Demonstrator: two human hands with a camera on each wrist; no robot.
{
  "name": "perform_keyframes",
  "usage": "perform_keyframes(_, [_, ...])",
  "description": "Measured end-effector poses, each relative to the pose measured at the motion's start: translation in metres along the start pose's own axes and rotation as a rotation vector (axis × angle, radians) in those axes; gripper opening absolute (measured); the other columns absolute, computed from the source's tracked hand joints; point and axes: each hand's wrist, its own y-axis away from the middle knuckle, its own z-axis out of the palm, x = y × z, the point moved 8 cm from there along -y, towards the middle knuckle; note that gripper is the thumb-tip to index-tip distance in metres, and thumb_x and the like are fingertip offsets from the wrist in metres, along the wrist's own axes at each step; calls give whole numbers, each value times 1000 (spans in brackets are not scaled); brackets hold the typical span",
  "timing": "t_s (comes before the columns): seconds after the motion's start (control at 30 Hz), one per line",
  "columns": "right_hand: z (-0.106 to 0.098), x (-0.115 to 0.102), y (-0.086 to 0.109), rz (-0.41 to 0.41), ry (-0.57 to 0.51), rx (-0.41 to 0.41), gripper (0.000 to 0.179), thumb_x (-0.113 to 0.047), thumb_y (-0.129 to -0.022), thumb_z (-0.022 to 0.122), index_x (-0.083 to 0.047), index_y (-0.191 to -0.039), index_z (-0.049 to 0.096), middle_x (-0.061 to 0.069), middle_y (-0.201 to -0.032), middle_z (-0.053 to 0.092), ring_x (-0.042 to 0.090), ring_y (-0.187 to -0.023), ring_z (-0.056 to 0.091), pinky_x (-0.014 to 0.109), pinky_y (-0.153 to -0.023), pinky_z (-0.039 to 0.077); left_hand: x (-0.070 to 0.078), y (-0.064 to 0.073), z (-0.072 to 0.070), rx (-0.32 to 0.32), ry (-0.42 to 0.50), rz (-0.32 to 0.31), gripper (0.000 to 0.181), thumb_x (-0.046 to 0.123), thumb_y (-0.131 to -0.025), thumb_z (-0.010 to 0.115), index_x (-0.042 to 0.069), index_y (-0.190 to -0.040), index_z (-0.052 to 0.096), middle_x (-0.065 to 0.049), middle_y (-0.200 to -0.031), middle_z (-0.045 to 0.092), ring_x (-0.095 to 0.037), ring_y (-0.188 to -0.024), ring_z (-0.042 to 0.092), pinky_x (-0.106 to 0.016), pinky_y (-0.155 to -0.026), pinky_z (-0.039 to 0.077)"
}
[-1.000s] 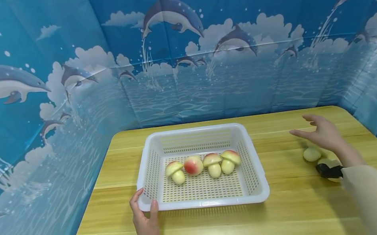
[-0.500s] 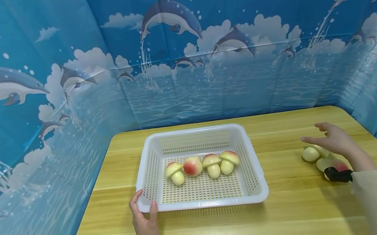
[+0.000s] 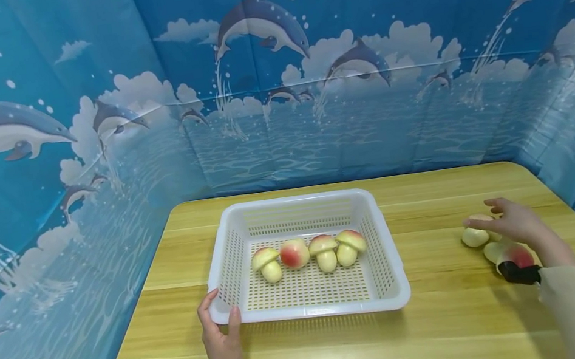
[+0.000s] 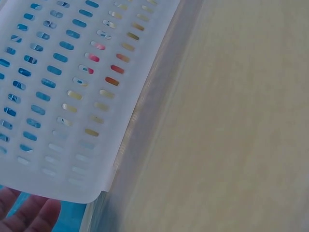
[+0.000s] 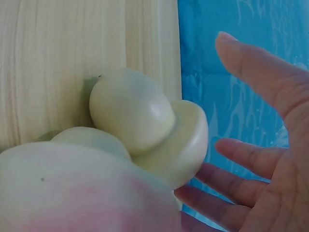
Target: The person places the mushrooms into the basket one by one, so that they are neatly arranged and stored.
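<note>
A white plastic basket (image 3: 317, 309) stands on the table, holding two toy mushrooms side by side (image 3: 324, 254) (image 3: 351, 247), a third mushroom (image 3: 267, 265) and a red-and-yellow peach (image 3: 294, 254). My left hand (image 3: 223, 342) holds its near left corner, fingers at the left side and thumb at the front rim. In the left wrist view, fingertips (image 4: 36, 212) show by the basket's corner. On the right, my right hand (image 3: 520, 226), fingers spread, hovers over a pale mushroom (image 5: 130, 111). Its fingers reach beside the cap, and the thumb stands apart.
Close to that mushroom lie a pinkish peach-like piece (image 5: 82, 193) and another pale rounded piece (image 5: 91, 140), partly hidden. The wooden table (image 3: 441, 329) ends at a blue dolphin-print curtain (image 3: 358, 133) at the back and sides.
My right hand has moved right and lowered toward the pale mushroom, uncovering more of the pieces near it. The left hand and the basket stay in place.
</note>
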Motion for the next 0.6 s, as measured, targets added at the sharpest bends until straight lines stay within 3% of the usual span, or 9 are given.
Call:
perform_keyframes(0.3, [8, 9, 0, -5, 22, -36, 97, -56, -90, 53, 21, -138, 18, 48, -130, 25, 60, -113, 32, 64, -84, 37, 2, -1, 0, -7, 2, 10, 49, 11, -91, 56, 9, -136, 37, -18, -127, 53, -30, -111, 53, -16, -84, 43])
perform_keyframes(0.6, [12, 16, 0, 20, 10, -55, 99, -56, -90, 52, 22, -138, 14, 48, -129, 25, 59, -110, 34, 64, -83, 38, 2, 0, 0, -4, -5, 18, 48, 11, -91, 56, 9, -136, 38, -17, -126, 54, -28, -110, 54, -17, -84, 43])
